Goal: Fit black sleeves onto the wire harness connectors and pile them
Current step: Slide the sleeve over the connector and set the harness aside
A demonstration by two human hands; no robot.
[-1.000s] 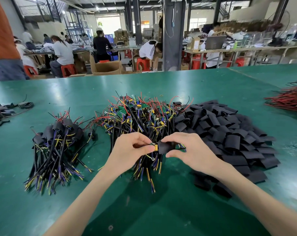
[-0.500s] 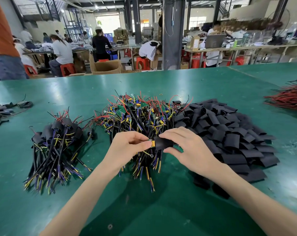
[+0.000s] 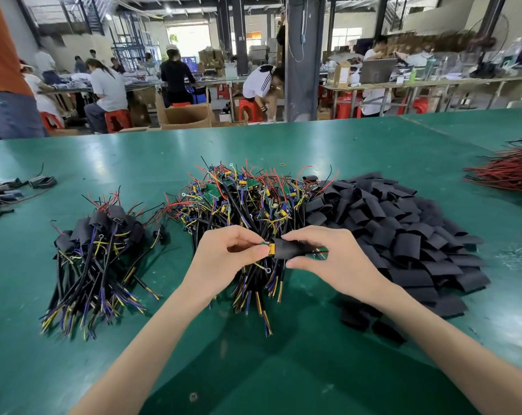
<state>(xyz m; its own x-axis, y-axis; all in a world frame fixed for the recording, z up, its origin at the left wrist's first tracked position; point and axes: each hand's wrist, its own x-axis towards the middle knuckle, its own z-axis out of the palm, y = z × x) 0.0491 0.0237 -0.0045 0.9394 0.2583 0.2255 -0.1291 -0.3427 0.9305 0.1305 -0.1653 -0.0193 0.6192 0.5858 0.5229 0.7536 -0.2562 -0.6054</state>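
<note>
1. Left hand (image 3: 224,259): thumb and forefinger are pinching the exposed end of a connector (image 3: 271,249); the other fingers are curling loosely behind them.
2. Right hand (image 3: 328,265): thumb below and fingers above are gripping a sleeve (image 3: 289,248) and holding it level.
3. Sleeve: it is sitting between the two sets of fingertips, above the table (image 3: 283,369). It is covering most of the connector, and only a yellow tip is showing at the left-hand side.
4. Thin red and green wires are emerging from the sleeve's far end, under the right fingers.
5. Ring terminal (image 3: 267,269): it is hanging on a yellow wire just below the left fingertips.
6. Harness pile (image 3: 247,202): unsleeved wires with green boards and yellow parts are lying just beyond and beneath both sets of fingers.
7. Sleeve pile (image 3: 403,235): loose flat black sleeves are lying heaped to the outer side of the right fingers, touching the harness pile.
8. Sleeved pile (image 3: 98,244): harnesses wearing black sleeves are lying well apart from the left fingers, on their outer side.
9. Red wires (image 3: 505,172): a bundle is lying far beyond the right fingers, at the table's edge.
10. Odd black pieces (image 3: 11,190): these are lying far out past the left fingers.
</note>
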